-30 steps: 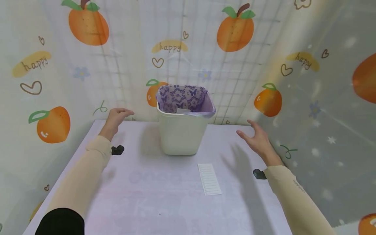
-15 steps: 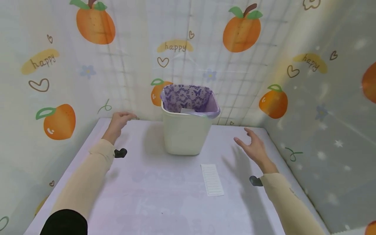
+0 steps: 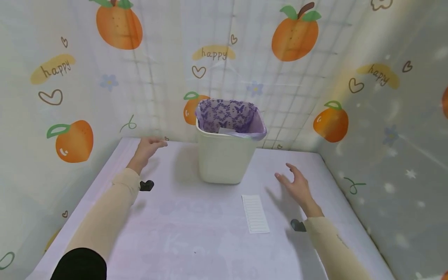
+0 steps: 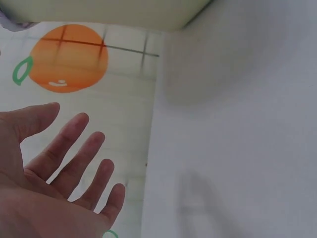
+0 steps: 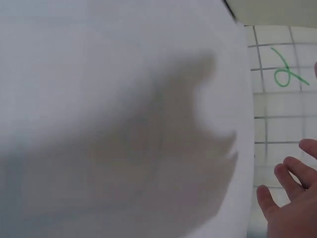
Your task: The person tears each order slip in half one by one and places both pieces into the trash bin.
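Note:
A cream waste bin (image 3: 225, 159) stands upright near the back of the white table, lined with a purple lace-and-butterfly patterned bag (image 3: 227, 114). A small whitish piece (image 3: 226, 131) shows inside at its front rim. To the bin's left, my left hand (image 3: 145, 151) hovers with relaxed fingers and nothing in them; the left wrist view shows its spread fingers (image 4: 74, 163). On the right side my right hand (image 3: 297, 186) is held above the table, thumb apart from the fingers, also holding nothing. A lined white paper strip (image 3: 256, 214) lies in front of the bin, nearer my right hand.
The white table (image 3: 196, 233) ends at a curtain (image 3: 168, 89) printed with oranges and hearts, behind and on both sides. A wire grid shows through it at the back. Dark camera mounts (image 3: 147, 185) sit at both wrists.
My right hand has moved down and inward, toward the paper strip. The left hand has lowered slightly. The whole view has shifted a little, with the bin and paper staying in place.

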`<act>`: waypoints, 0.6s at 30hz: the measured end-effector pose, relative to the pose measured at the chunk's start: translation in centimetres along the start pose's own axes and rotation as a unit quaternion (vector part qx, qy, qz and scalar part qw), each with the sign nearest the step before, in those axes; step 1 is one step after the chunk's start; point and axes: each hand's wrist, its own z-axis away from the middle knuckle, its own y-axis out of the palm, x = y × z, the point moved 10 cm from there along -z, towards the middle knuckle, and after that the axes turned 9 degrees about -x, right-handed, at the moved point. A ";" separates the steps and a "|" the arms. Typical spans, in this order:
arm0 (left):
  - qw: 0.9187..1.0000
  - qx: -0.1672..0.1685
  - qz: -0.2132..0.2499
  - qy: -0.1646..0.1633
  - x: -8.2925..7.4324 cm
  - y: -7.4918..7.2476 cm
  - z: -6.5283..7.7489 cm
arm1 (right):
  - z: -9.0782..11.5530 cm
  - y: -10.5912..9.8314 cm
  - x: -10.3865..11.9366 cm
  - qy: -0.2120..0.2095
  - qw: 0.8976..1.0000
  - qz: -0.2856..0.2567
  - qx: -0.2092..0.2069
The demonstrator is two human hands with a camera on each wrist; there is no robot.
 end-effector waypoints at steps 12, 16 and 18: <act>0.982 0.090 -0.168 0.010 4.5 2.1 0.4 | 1.0 1.6 -2.0 0.013 0.999 0.016 0.024; 0.968 0.095 -0.231 0.017 6.0 2.1 0.6 | 1.4 2.4 -2.8 -0.002 0.999 0.040 0.028; 0.967 0.092 -0.237 0.014 6.6 2.1 0.7 | 1.6 2.7 -3.2 -0.005 0.998 0.050 0.027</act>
